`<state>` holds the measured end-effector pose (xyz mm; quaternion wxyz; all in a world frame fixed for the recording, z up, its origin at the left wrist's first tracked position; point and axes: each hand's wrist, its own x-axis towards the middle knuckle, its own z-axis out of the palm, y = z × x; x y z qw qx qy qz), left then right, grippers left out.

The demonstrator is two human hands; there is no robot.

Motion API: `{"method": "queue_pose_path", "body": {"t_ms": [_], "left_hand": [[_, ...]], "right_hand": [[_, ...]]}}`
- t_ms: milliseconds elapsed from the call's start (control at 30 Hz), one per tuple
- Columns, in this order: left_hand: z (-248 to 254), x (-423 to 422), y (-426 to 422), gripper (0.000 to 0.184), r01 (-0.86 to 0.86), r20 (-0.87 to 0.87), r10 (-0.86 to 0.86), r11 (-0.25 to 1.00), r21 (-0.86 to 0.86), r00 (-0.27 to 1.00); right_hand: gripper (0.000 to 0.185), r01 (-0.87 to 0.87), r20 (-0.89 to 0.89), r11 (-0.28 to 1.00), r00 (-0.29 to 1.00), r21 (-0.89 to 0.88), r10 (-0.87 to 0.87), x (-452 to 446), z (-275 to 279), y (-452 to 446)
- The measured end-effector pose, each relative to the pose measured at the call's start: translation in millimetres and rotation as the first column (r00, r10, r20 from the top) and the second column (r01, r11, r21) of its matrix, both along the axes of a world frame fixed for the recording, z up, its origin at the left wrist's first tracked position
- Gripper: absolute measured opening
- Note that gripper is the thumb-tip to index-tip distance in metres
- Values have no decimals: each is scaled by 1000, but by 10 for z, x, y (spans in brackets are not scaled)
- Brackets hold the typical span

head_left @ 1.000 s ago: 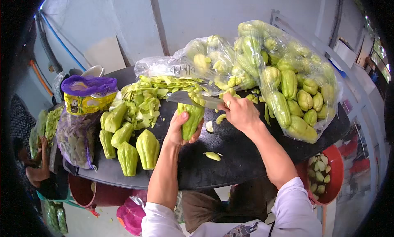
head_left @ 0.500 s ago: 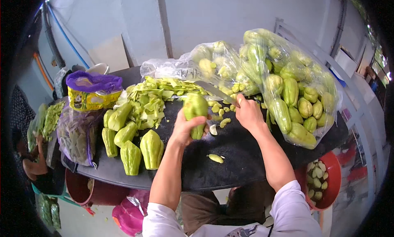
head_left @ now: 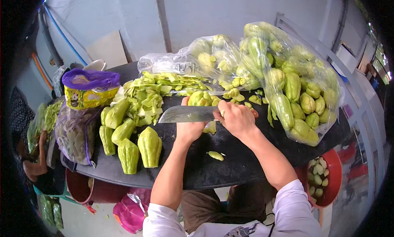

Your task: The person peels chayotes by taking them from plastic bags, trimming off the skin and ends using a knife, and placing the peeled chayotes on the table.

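My left hand (head_left: 189, 129) is wrapped round a green chayote (head_left: 200, 98), whose top shows above the blade. My right hand (head_left: 238, 117) grips a broad-bladed knife (head_left: 186, 114), its blade pointing left across the front of the chayote and hiding part of my left hand. Small chayote trimmings (head_left: 234, 95) lie just beyond both hands. Nearer to me, a single cut piece (head_left: 215, 155) rests on the black table (head_left: 197, 171). To the left stand several partly peeled chayotes (head_left: 149, 147) beside a heap of peelings (head_left: 143, 95).
A large clear bag of chayotes (head_left: 305, 99) fills the table's right side. At left sit a mesh bag (head_left: 76, 132) and a yellow-and-purple bag (head_left: 91, 91). Red tubs (head_left: 334, 179) stand below the table. Another person's arm (head_left: 39, 161) shows at far left.
My right hand has brought the knife down and left, from beyond the chayote to across its front. The chayote has turned in my left hand, its top now facing away.
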<state>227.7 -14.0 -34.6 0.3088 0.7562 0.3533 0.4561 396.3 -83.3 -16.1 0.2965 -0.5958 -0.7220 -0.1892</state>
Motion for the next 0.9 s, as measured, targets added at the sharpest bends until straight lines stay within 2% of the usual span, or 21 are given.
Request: {"method": "queue_pose_path", "body": {"t_ms": [67,100,133,167,200,233,333,400,433,500,567,633,667,700,733,767,800,867,900], "left_hand": [[24,6,-32,67,-1,92,6,998,-56,996],[89,2,-31,67,1,90,5,998,-60,996],[168,-11,-39,65,-11,73,22,988,-151,997],[214,-18,-56,62,-18,55,32,972,-235,998],[230,-28,-81,58,-50,65,56,995,-81,996],[234,-14,-87,52,39,168,-28,997,-63,985],[216,1,-102,53,64,172,-41,989,-130,984],[198,3,-105,55,282,391,-214,952,-124,895],[186,-25,-78,55,277,390,-212,953,-119,896],[126,-98,-21,55,559,601,-256,730,-394,757],[79,-91,16,58,582,623,-283,735,-348,730],[117,-90,18,62,501,660,-183,800,-331,729],[146,-96,30,63,380,591,-138,873,-307,795],[202,-107,3,64,255,517,-78,925,-280,853],[196,-117,32,70,130,427,-33,971,-198,903],[251,-119,2,72,69,402,13,979,-190,916],[225,-125,74,73,-5,374,46,994,-111,926],[252,-175,41,78,-178,278,181,983,-35,943],[239,-177,66,78,-180,276,182,983,-31,944]], "right_hand": [[23,-1,2,1000,1000,-9,1,53,7,37],[19,89,-27,989,995,-115,-93,151,-14,118],[16,174,-46,957,981,-231,-189,265,-58,167],[11,172,-106,942,972,-286,-210,437,-82,217],[9,203,-121,938,962,-282,-244,500,-81,159],[9,229,-129,938,954,-261,-269,561,-30,184],[12,236,-154,926,945,-296,-290,553,40,145],[13,236,-185,928,937,-288,-296,533,29,130],[13,240,-211,928,929,-284,-305,536,22,120],[14,222,-249,942,926,-253,-285,560,4,104],[14,206,-287,954,921,-217,-264,566,13,76],[16,91,-489,980,856,-176,-168,526,107,8],[19,157,-456,978,867,-136,-202,527,68,37],[20,228,-340,946,892,-231,-298,603,-1,78],[20,231,-345,939,885,-255,-312,604,-109,55],[21,240,-347,935,881,-260,-322,644,-146,74],[21,243,-344,935,881,-258,-324,618,-67,56],[21,129,-451,944,854,-303,-261,444,107,-13],[21,126,-454,946,853,-299,-258,404,115,-1]]}}
